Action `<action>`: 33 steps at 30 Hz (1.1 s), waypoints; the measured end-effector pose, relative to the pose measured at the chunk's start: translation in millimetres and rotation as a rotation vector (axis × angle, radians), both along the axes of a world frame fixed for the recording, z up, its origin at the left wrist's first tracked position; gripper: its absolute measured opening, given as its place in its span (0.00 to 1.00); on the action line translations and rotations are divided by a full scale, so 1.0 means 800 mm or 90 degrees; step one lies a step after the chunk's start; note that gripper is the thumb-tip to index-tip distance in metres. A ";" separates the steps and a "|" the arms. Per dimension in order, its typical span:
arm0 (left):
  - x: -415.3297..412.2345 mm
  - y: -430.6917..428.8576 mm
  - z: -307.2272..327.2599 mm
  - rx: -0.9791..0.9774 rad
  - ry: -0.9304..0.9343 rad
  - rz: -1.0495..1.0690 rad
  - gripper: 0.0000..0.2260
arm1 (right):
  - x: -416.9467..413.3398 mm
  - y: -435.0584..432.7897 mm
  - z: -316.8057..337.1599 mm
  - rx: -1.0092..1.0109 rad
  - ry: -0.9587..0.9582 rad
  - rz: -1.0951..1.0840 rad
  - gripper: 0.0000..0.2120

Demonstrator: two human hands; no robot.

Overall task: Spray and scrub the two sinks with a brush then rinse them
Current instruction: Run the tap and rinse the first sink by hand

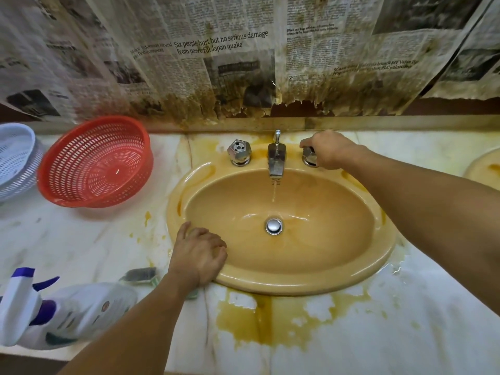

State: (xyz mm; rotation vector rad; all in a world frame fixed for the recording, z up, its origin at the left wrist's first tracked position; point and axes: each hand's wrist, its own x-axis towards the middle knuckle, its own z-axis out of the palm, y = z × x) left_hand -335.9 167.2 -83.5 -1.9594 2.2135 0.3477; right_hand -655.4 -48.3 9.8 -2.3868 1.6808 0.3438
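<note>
The near sink (297,285) sits in a marble counter (405,320) with a wide strip of bare stone along its front and right, though a yellow-brown puddle (259,318) spreads from the front rim toward the counter's edge. On the left the room is tighter: a red basket (67,147) leans near the sink's back-left rim, with a white basket (16,158) beside it at the frame edge. A spray bottle (67,312) lies on its side at the near-left corner, and a brush (140,276) lies between it and the sink. Stained newspaper (216,50) covers the wall just behind the taps. The right hand (328,150) reaches across the bowl, arm outstretched, with fingers and thumb curled round the right knob (309,156). A thin stream of water (274,192) falls from the spout (276,161) into the bowl above the drain plug (273,226). The left hand (198,255) rests knuckles-up on the front-left rim, fingers loosely bent, thumb out to the side, and nothing shows in it. Counted: two sinks, the second sink (484,169) only a sliver at the right edge; two knobs, the left knob (239,152) untouched; one spout; two baskets; one bottle; one brush.
</note>
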 end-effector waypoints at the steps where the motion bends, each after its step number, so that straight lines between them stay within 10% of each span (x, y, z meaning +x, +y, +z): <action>1: 0.000 -0.001 0.000 0.000 -0.003 0.000 0.31 | -0.001 0.000 0.000 0.001 0.002 0.007 0.18; 21: 0.003 0.000 -0.004 0.006 -0.005 0.001 0.31 | -0.015 -0.010 -0.005 -0.030 0.025 0.152 0.25; 27: 0.002 0.001 -0.001 -0.005 0.002 0.004 0.31 | -0.014 0.018 -0.033 -0.015 -0.011 0.046 0.43; 33: 0.002 0.002 0.001 -0.001 0.000 0.002 0.32 | -0.001 0.040 -0.048 -0.012 -0.168 -0.099 0.40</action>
